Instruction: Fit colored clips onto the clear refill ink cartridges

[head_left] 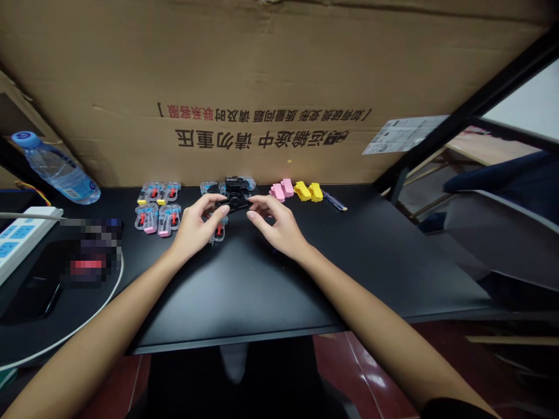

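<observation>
Both hands are at a black plastic part (pixel 236 201) with a round middle, held just above the back of the table. My left hand (pixel 197 226) pinches its left end between thumb and fingers. On its right end are the fingertips of my right hand (pixel 279 226), with the thumb slightly lower. Behind it lie more black parts (pixel 238 183) and clear-and-blue plastic pieces. A clear toy water gun (pixel 219 231) with a red trigger is partly hidden by my left hand. Further left, several similar clear toy guns (pixel 158 216) with pink or yellow ends stand in two rows.
Pink pieces (pixel 282 189), yellow pieces (pixel 308 191) and a screwdriver (pixel 335 200) lie to the right. A large cardboard box (pixel 271 70) rises behind the black table (pixel 244 302). At left are a water bottle (pixel 61 169), a power strip (pixel 26 238), a phone (pixel 35 279) and a white cable.
</observation>
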{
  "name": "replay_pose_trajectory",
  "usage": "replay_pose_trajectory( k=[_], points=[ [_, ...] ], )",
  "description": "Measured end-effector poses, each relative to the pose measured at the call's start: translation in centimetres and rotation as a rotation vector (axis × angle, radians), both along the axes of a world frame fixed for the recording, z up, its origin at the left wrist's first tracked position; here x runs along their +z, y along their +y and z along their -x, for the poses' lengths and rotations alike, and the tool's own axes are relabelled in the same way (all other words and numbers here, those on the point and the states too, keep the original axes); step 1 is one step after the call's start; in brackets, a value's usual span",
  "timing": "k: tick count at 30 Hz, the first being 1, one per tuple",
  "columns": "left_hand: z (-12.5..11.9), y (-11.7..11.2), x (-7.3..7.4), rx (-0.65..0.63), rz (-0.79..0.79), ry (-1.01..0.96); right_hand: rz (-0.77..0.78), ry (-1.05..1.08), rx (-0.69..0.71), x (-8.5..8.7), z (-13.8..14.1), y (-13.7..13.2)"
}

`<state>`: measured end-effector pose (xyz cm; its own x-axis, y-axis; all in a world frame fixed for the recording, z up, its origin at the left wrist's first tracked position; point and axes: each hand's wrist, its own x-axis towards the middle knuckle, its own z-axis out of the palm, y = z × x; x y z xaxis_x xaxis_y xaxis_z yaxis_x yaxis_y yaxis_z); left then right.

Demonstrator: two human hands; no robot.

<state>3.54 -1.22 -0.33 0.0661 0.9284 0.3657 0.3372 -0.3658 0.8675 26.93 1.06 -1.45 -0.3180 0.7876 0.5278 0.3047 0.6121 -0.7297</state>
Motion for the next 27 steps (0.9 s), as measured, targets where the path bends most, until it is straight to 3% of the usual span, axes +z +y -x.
replay_pose_trajectory(
  k=[8, 27],
  points=[
    [-0.22, -0.68, 0.22, -0.133, -0.059, 0.166, 0.265, 0.143, 0.13, -0.17, 0.77, -0.45],
    [-0.23, -0.7, -0.14, -0.187, -0.12, 0.256, 0.265, 0.142, 0.14, 0.32, 0.49, -0.43]
  ],
)
